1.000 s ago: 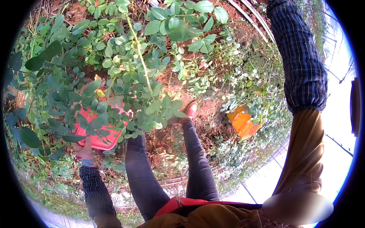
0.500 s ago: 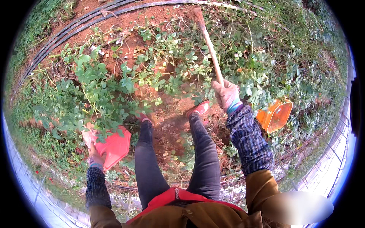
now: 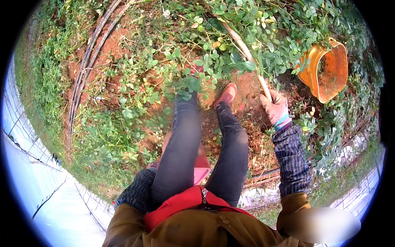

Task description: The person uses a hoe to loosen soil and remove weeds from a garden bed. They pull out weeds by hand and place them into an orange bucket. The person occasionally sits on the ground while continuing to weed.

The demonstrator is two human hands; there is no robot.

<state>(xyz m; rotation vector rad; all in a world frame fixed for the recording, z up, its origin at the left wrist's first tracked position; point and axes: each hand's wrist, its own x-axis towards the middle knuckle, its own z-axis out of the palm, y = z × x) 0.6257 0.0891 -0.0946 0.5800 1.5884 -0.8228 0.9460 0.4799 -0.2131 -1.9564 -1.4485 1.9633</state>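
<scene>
My right hand [image 3: 275,108], in a soiled pale glove, is closed round the near end of a long wooden handle [image 3: 248,54]. The handle slants up and left into leafy plants, which hide its far end. My left hand [image 3: 154,164] is mostly out of sight behind my left thigh, so its fingers do not show. Beside that hand, a red plastic container [image 3: 201,168] shows partly between my legs, the rest covered by my thigh. Low green vines [image 3: 195,53] spread in front of my feet and partly cover my left shoe.
An orange plastic container [image 3: 314,72] lies tipped among the plants on the right. Dark hoses [image 3: 78,96] run along reddish soil on the left. White sheeting [image 3: 45,197] lies at the lower left. My right shoe [image 3: 226,94] stands on bare soil.
My view has turned, and the hoses now run down the left. My left hand and the red container have gone behind my left leg. My right hand still grips the handle, whose far end is now covered by leaves.
</scene>
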